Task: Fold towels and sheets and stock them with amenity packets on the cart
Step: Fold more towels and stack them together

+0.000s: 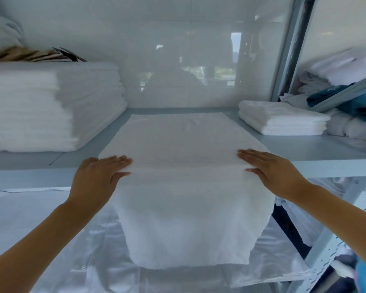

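White terry towel (184, 166) lies flat along a smooth pale-grey shelf (304, 151), its near half draped over the front edge. Left hand (97, 178) and right hand (275, 174) rest flat on its side edges at the shelf lip, fingers straight, gripping nothing. Tall soft stack of folded towels (51, 106) to the left; a low folded pile (281, 119) right. Glossy white tile wall (167, 49) behind.

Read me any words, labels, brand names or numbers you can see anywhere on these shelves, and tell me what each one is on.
No text here can be read.
Teal cloth on the right shelf: a pale mark, too blurred to read.
Brown and dark packets on the tall towel stack: no print can be made out.
Towel under the left hand and right hand: plain white.
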`<state>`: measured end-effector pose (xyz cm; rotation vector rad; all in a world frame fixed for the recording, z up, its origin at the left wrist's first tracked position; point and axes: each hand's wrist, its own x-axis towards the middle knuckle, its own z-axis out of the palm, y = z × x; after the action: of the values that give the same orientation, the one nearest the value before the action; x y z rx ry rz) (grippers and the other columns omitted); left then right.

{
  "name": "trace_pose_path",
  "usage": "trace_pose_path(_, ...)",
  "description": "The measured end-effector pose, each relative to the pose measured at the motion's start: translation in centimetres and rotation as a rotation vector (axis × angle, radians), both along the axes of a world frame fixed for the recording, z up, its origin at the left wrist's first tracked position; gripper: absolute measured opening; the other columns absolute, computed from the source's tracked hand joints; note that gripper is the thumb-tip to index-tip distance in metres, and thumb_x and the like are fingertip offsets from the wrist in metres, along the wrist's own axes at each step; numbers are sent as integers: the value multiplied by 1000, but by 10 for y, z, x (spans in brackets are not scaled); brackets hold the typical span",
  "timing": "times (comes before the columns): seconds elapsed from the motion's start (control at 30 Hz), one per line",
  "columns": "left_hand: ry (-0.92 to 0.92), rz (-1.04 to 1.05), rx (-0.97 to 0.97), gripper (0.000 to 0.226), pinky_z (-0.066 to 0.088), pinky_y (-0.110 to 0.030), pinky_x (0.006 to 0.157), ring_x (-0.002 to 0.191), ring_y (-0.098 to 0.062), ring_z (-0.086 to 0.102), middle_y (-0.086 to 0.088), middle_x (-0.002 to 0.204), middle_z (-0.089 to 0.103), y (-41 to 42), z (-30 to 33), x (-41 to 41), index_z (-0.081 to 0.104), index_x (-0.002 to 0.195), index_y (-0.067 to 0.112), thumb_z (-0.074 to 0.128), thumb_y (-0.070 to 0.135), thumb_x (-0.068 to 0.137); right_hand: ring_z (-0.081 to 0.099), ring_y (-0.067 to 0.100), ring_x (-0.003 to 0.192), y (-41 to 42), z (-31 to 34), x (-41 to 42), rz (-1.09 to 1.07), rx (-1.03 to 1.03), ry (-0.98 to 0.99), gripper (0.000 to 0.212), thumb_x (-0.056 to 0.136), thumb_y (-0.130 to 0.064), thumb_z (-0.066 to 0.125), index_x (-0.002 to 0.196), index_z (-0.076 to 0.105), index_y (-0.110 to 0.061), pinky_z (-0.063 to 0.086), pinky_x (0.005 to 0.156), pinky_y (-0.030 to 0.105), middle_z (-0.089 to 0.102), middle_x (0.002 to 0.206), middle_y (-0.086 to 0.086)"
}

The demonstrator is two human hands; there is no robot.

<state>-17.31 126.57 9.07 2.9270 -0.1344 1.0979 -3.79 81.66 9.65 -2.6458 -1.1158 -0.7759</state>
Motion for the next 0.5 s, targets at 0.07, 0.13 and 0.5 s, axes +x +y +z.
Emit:
trace_pose_path(0.07,-61,34,-6,23,53,-46,90,93,-27,76,-1,108,77,-9,7,-7,80,111,21,77,18,88,66,23,123,-3,-1,-11,1,47,-83,43,95,-8,70,137,66,-16,57,97,43,64,138,-2)
trace_pose_path(0.13,-80,84,-6,20,55,-47,86,82,-33,74,-3,98,79,-18,10,-19,82,103,19,78,12,85,73,27,108,-12,1,-22,-5,65,-140,40,89,2,74,126,73,-12,63,83,45,71,127,3)
trace_pose_path(0.5,-104,167,-178,24,57,-42,71,91,-33,74,0,107,78,-85,-11,-148,79,107,21,65,7,95,70,36,83,-80,-22,-124,15,163,-116,46,75,28,63,108,76,-2,60,63,47,74,98,12)
